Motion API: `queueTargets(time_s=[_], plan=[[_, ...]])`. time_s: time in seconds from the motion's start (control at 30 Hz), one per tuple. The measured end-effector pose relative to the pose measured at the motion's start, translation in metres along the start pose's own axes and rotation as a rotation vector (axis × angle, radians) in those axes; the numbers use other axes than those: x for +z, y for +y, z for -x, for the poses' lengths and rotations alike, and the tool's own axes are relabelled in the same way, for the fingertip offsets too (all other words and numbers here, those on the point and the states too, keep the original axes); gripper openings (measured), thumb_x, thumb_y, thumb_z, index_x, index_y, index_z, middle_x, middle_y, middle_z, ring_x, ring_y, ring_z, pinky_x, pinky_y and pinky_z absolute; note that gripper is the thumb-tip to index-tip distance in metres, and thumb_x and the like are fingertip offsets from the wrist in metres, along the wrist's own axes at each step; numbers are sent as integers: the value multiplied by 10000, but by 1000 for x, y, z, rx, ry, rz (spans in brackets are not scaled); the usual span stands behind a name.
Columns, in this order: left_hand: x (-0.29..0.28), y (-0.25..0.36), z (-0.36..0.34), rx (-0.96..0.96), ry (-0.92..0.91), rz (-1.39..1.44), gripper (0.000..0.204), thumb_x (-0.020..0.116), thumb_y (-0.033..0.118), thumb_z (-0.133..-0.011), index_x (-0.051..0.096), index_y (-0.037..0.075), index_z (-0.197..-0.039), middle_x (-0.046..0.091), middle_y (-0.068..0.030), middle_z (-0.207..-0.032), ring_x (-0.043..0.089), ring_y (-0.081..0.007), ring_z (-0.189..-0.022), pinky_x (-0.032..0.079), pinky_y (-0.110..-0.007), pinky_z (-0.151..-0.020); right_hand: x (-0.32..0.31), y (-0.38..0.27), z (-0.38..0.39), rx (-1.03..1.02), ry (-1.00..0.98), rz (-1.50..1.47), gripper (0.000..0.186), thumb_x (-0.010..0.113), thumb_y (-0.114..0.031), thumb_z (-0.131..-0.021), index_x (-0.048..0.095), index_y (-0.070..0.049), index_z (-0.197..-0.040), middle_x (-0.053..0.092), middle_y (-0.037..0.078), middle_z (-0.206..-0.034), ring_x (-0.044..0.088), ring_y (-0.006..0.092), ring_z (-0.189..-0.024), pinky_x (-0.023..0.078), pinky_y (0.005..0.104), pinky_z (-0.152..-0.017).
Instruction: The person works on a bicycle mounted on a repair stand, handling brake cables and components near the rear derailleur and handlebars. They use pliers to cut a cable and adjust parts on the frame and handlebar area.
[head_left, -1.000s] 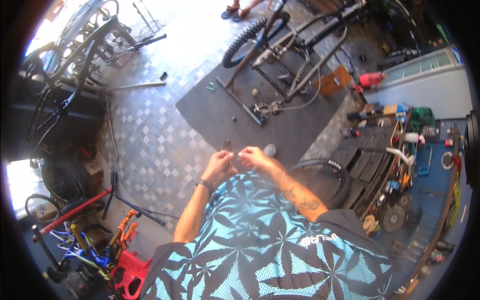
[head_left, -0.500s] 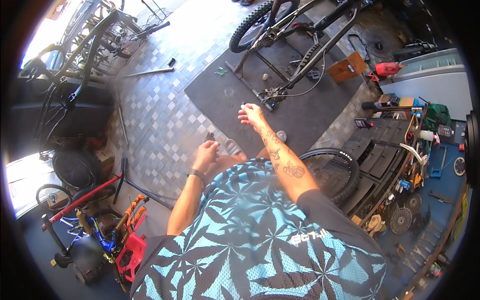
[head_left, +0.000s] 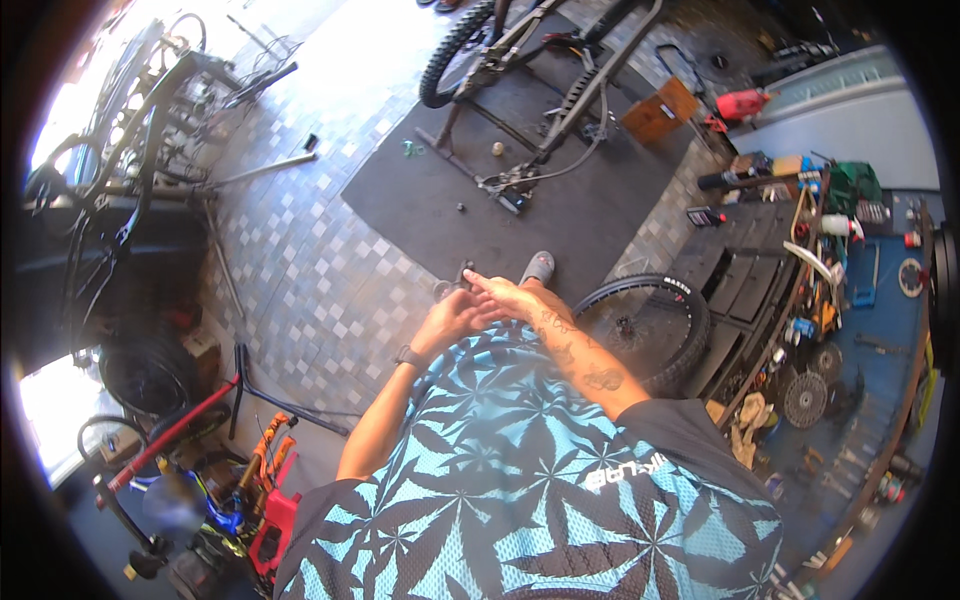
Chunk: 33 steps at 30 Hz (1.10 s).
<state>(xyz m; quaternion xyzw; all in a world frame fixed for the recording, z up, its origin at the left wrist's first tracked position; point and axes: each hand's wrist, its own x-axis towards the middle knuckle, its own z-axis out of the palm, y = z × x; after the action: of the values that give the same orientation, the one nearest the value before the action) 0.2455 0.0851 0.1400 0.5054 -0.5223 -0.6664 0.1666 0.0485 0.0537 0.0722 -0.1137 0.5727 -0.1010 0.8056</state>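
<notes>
My hands meet in front of my body, low over the floor. A small dark part (head_left: 463, 271) sticks up at the fingertips; its kind is too small to make out. My left hand (head_left: 447, 320) is closed around its lower end, partly covered by the other hand. From the right, my right hand (head_left: 497, 297) reaches across with its fingers on the same part. Beyond them, a small dark piece (head_left: 461, 208) lies on the black floor mat (head_left: 400, 205), near the bare end of a bicycle frame (head_left: 560, 130).
A loose bicycle wheel (head_left: 690, 345) lies at my right beside a dark bench (head_left: 745, 250) with bottles and tools. Several tools hang on a blue board (head_left: 860, 390). Bicycles (head_left: 150, 110) crowd the left, above a red-and-black stand (head_left: 180, 425). A wooden block (head_left: 660, 110) stands on the mat.
My right hand has drawn back from over the mat to join my left hand at the dark part. A small dark piece now shows on the mat where the right hand was. The view has shifted.
</notes>
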Motion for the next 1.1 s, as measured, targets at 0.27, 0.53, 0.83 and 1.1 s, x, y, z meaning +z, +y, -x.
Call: queueTargets(time_s=[0.27,0.53,0.83,1.1], plan=[[28,153,-41,151,82,-101,258,666,202,-1020,724,43,-1214,759,-130,-922,730,-287,-805,589,-431,-784,-123,5,61,-389,332,-551,347,768,-354,-891,640,-43,-974,653,94,-725,665,232,-588,607,397,-563],[94,257,-150,821,658,-219,81,706,126,-979,711,61,-1027,718,-123,-918,716,-302,-815,575,-398,-688,-280,54,142,-528,625,-638,340,760,-357,-907,656,-47,-999,634,57,-764,665,190,-618,587,354,-546],[202,265,-212,496,404,57,438,489,368,-1147,722,20,-1017,668,-27,-799,626,-132,-712,496,-325,-631,-358,41,207,-524,637,-533,577,788,-449,-897,676,22,-1210,661,146,-1171,699,261,-887,582,390,-706],[170,122,-183,215,581,-384,801,624,364,-1073,240,-53,-1638,443,-299,-1588,424,-396,-1496,398,-464,-1198,-403,79,279,-782,225,-1257,439,842,-455,-921,599,-130,-1089,621,7,-900,584,77,-617,494,211,-517]])
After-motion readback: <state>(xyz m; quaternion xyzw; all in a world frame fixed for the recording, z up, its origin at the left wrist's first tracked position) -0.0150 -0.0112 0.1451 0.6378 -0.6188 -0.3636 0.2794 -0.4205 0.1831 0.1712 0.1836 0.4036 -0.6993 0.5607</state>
